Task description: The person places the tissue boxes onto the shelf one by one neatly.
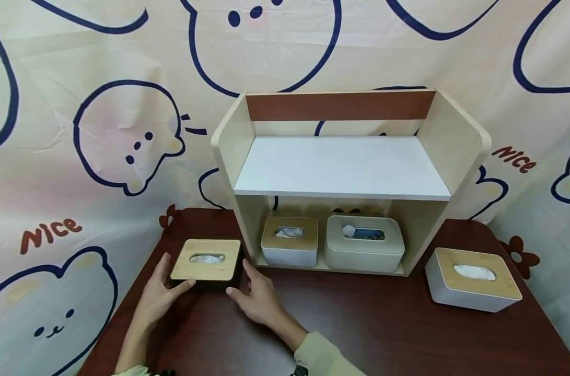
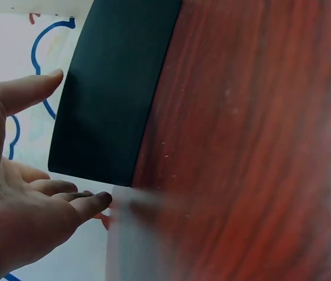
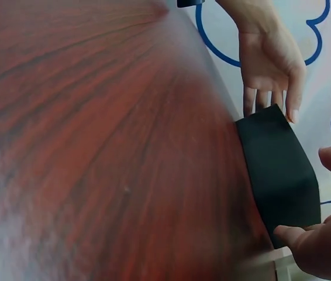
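Note:
A black tissue box (image 1: 206, 261) with a light wood lid stands on the left part of the table, a white tissue showing in its slot. My left hand (image 1: 156, 297) is at its left side, thumb reaching to the front top edge. In the left wrist view the fingers of the left hand (image 2: 42, 205) are loosely extended beside the box's end. My right hand (image 1: 261, 295) is at the box's right side, thumb and fingers spread. In the right wrist view a fingertip of the right hand (image 3: 311, 246) appears against the box's near corner (image 3: 285, 187). Firm contact is hard to judge.
A two-level shelf (image 1: 341, 167) stands at the back centre. Its lower level holds a white tissue box with wood lid (image 1: 289, 245) and an all-white tissue box (image 1: 364, 250). Another wood-lidded tissue box (image 1: 473, 279) stands on the table (image 1: 383, 324) at right.

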Motion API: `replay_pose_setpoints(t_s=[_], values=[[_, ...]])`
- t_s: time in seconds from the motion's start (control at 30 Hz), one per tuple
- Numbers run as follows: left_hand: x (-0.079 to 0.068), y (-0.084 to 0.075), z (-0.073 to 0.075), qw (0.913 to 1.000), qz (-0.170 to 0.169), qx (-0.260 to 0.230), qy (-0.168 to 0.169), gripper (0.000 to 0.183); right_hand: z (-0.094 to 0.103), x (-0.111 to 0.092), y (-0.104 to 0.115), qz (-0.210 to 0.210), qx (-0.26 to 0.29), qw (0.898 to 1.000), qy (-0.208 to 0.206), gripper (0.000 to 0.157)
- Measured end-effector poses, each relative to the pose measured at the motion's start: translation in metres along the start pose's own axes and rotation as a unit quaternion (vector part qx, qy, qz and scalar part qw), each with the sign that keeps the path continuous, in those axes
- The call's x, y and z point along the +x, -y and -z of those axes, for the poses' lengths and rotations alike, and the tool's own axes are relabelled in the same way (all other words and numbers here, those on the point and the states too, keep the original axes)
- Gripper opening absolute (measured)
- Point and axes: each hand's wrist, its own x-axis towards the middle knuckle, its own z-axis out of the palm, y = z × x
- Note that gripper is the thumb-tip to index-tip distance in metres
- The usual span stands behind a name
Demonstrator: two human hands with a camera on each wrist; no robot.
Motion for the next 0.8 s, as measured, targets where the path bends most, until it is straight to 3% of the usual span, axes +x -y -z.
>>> replay_pose_setpoints(t_s=[0.23,0.43,0.8], values=[[-0.003,0.004,-0.006,0.9993,0.034,-0.013,-0.002,0.123,-0.016,0.002,-0.002,-0.026,-0.011,1.0,0.002,0.081],[-0.008,0.005,-0.011,0.9994,0.032,0.012,-0.013,0.103,-0.021,0.002,0.001,-0.002,-0.005,1.0,0.002,0.074],[-0.033,-0.002,-0.016,0.9972,0.032,0.043,-0.053,0.082,-0.021,-0.005,0.002,0.018,0.018,0.997,-0.075,0.068]])
